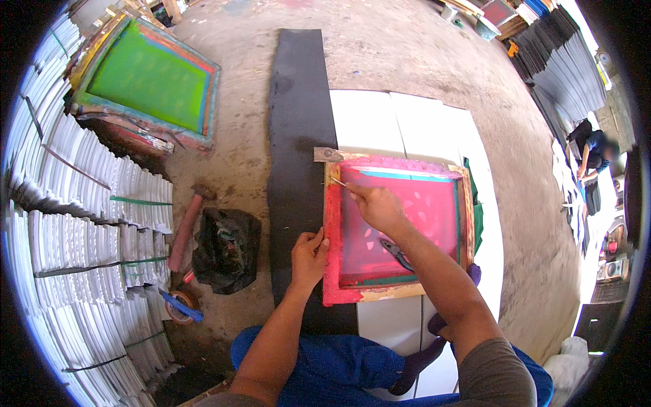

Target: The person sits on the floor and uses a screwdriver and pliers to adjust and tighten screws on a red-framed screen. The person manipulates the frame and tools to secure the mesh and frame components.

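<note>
A wooden screen-printing frame [332,268] with red-stained mesh lies before me, its rails smeared with red and yellow paint. My left hand [310,259] is closed on its left rail, thumb on top. My right hand [377,205] reaches over the mesh, pinching a thin, pointed tool [339,182] whose tip is at the upper left corner of the frame. Most of that tool is hidden in my fingers, so its kind is unclear. A pair of pliers [396,255] rests on the mesh, under my right forearm.
White sheets [366,122] and a long black board [296,136] lie beneath the frame. To the left are a hammer [190,224], black plastic bag [227,254], tape roll [180,308] and stacked white sheets [74,244]. A green screen [152,78] stands far left. Another person [597,159] works far right.
</note>
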{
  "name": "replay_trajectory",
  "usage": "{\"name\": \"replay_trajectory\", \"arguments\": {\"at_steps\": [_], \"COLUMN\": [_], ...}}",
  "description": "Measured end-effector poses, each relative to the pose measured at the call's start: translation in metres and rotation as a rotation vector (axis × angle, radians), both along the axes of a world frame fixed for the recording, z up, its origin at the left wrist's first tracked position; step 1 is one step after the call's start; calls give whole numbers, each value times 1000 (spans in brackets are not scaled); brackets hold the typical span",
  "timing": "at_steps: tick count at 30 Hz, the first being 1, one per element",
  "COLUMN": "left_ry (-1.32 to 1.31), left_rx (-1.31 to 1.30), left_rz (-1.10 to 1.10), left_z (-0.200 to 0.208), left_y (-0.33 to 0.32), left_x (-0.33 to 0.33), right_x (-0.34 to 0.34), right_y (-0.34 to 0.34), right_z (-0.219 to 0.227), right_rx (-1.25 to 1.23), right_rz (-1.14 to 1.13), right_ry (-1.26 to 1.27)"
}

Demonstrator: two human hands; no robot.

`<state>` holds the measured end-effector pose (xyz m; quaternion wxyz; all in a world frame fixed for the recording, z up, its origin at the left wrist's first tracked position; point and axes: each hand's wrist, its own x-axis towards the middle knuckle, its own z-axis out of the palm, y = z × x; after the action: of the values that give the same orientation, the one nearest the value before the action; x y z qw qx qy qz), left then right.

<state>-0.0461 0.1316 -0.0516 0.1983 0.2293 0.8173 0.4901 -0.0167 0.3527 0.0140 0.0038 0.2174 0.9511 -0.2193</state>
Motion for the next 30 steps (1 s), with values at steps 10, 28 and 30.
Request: {"name": "replay_trajectory", "arguments": {"at_steps": [10, 28, 30], "left_ry": [96, 74, 82], "left_rx": [36, -12, -17], "left_rz": [6, 29, 10], "left_z": [-6, -2, -1], "left_y": [3, 3, 3], "left_x": [4, 4, 4], "right_x": [-20, -3, -1], "right_y": [-5, 12, 17], "right_z": [8, -28, -32], "right_rx": [94, -204, -489], "right_rz": [143, 83, -5], "right_ry": [-154, 104, 79]}}
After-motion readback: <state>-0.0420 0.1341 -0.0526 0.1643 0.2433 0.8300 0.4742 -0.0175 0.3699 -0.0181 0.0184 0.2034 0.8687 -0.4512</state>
